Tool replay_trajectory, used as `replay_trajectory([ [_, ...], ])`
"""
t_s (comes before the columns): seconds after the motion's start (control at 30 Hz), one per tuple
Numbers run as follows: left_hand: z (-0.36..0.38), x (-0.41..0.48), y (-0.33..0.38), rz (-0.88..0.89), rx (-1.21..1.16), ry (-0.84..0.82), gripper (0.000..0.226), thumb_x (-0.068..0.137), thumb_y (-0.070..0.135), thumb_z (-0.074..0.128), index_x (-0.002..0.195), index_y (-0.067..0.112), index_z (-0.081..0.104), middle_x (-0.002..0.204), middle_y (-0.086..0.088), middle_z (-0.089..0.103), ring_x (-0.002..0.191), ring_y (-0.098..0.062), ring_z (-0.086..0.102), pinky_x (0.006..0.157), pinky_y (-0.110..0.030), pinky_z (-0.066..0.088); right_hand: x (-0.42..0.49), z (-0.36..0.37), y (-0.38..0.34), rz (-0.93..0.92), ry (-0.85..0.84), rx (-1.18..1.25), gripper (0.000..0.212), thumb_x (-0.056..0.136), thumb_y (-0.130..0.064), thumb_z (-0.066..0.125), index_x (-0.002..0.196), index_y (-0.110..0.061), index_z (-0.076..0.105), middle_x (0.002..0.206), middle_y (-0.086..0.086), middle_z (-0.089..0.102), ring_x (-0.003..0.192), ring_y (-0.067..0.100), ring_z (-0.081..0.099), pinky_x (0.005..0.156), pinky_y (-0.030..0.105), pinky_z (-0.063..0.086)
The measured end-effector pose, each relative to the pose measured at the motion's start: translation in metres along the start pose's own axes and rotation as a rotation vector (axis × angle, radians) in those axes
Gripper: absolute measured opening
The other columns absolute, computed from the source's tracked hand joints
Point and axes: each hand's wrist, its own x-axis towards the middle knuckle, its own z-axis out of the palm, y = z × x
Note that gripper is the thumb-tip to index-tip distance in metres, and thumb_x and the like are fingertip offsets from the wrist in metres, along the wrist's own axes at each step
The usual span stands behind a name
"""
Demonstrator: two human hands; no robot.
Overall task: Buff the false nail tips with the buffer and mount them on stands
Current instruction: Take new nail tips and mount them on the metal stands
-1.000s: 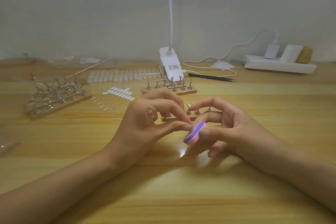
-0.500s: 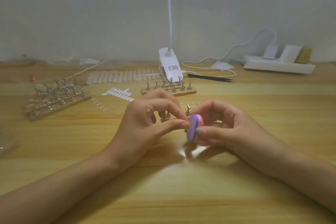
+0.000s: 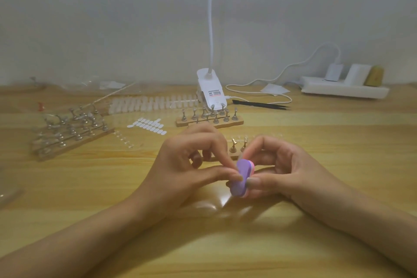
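Note:
A small oval buffer (image 3: 244, 177), purple with a pink layer, stands on edge in the grip of my right hand (image 3: 284, 169), thumb in front and fingers behind. My left hand (image 3: 191, 165) pinches thumb and forefinger against the buffer's purple face; a nail tip between them is too small to make out. Just behind my hands sits a wooden stand (image 3: 237, 149) with gold-coloured holders. A second wooden stand (image 3: 209, 119) with metal holders lies further back. Loose white nail tips (image 3: 146, 125) lie in a patch to the left.
A third stand (image 3: 67, 133) crowded with metal holders sits at the left. A strip of nail tips (image 3: 153, 104) runs along the back. A white clip lamp (image 3: 211, 92), black tweezers (image 3: 261, 104), a cable and a power strip (image 3: 343, 89) line the rear of the wooden table.
The buffer has turned in my right hand from lying slanted to standing nearly on edge, its purple face now towards my left fingertips. Both hands have stayed in place.

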Motion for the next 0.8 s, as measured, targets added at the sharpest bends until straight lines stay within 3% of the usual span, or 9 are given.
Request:
replay_trajectory([
  [0.1, -0.0002, 0.0003, -0.0017, -0.014, -0.025, 0.007, 0.016, 0.067, 0.031, 0.082, 0.065, 0.020, 0.071, 0.078, 0.007, 0.057, 0.073, -0.022, 0.052, 0.054, -0.022, 0.034, -0.0005, 0.0010, -0.0013, 0.007, -0.009, 0.000, 0.024, 0.076, -0.013, 0.082, 0.095, -0.016, 0.067, 0.102, 0.011, 0.074, 0.083, 0.026, 0.074, 0.072, 0.030, 0.059],
  [0.2, 0.0006, -0.0004, -0.0018, 0.064, 0.109, 0.015, 0.017, 0.071, 0.035, 0.081, 0.067, 0.022, 0.070, 0.079, 0.011, 0.056, 0.077, -0.017, 0.054, 0.066, -0.011, 0.035, -0.0004, 0.0006, -0.0013, 0.007, -0.012, 0.006, 0.021, 0.079, -0.008, 0.080, 0.094, -0.017, 0.067, 0.102, 0.012, 0.073, 0.083, 0.026, 0.074, 0.072, 0.030, 0.059],
  [0.33, 0.0019, 0.0015, -0.0026, 0.093, 0.154, 0.023, 0.018, 0.072, 0.036, 0.080, 0.068, 0.025, 0.067, 0.080, 0.014, 0.055, 0.081, -0.014, 0.055, 0.071, -0.012, 0.035, 0.0008, -0.0005, -0.0017, 0.010, -0.016, 0.028, 0.023, 0.076, -0.011, 0.081, 0.095, -0.016, 0.068, 0.100, 0.011, 0.073, 0.079, 0.023, 0.074, 0.069, 0.028, 0.058],
  [0.5, 0.0012, 0.0006, -0.0016, 0.145, 0.135, 0.039, 0.010, 0.071, 0.025, 0.081, 0.071, 0.019, 0.073, 0.079, 0.010, 0.060, 0.075, -0.014, 0.059, 0.066, -0.025, 0.047, 0.0012, -0.0003, -0.0005, 0.009, 0.022, 0.090, 0.024, 0.073, -0.013, 0.082, 0.093, -0.020, 0.070, 0.100, 0.010, 0.073, 0.080, 0.023, 0.074, 0.068, 0.027, 0.059],
  [0.67, 0.0013, 0.0016, 0.0004, 0.129, 0.176, 0.071, 0.006, 0.074, 0.021, 0.078, 0.075, 0.016, 0.076, 0.080, 0.006, 0.063, 0.075, -0.014, 0.060, 0.067, -0.019, 0.045, 0.0011, 0.0000, -0.0014, 0.015, 0.039, 0.084, 0.022, 0.072, -0.017, 0.081, 0.090, -0.024, 0.070, 0.100, 0.009, 0.073, 0.090, 0.028, 0.074, 0.069, 0.027, 0.059],
  [0.8, -0.0003, 0.0020, 0.0018, 0.080, 0.128, 0.028, 0.012, 0.073, 0.024, 0.083, 0.073, 0.016, 0.074, 0.078, 0.008, 0.061, 0.075, -0.010, 0.057, 0.069, -0.009, 0.037, 0.0010, 0.0003, -0.0011, 0.013, 0.020, 0.049, 0.022, 0.074, -0.014, 0.080, 0.092, -0.021, 0.069, 0.102, 0.009, 0.073, 0.084, 0.025, 0.074, 0.072, 0.030, 0.060],
])
